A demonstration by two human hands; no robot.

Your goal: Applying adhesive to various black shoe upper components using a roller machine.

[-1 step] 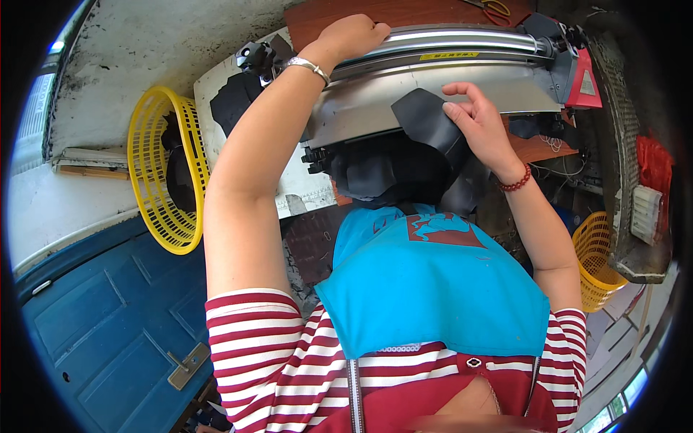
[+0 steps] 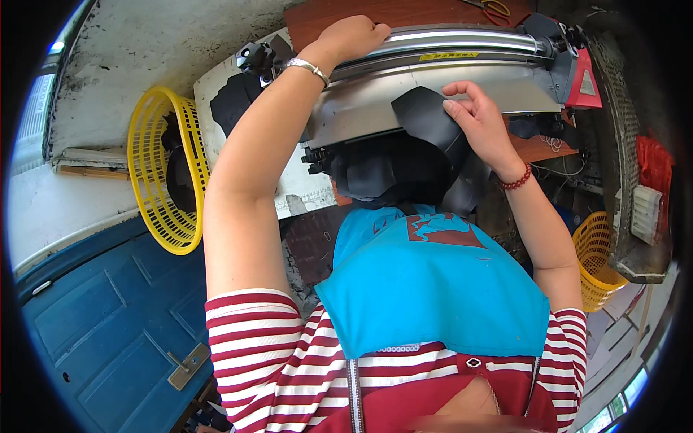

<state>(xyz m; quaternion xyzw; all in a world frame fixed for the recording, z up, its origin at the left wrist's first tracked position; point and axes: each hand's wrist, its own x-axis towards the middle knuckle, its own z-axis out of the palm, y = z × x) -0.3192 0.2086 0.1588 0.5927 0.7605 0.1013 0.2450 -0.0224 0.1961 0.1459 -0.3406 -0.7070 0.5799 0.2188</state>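
Observation:
A machine with a long shiny metal roller (image 2: pixel 462 42) stands before me, a flat metal plate (image 2: pixel 354 115) along its near side. My left hand (image 2: pixel 354 37) rests at the roller's left end, its fingers bent over the far side and mostly hidden. Over the plate, my right hand (image 2: pixel 482 123) pinches the right edge of a black, leather-like piece (image 2: pixel 426 112) near the thumb; the index finger is curled above it. That piece slants over the plate's near edge. Below the plate, more black pieces (image 2: pixel 368 177) lie heaped by my blue apron (image 2: pixel 433 289).
A yellow basket (image 2: pixel 136 166) with dark scraps stands at the left, another yellow basket (image 2: pixel 593 278) at the right. Scissors (image 2: pixel 497 11) lie on the brown board behind the machine. Black pieces (image 2: pixel 234 101) lie on the white table's left side. A blue door (image 2: pixel 108 310) fills the lower left.

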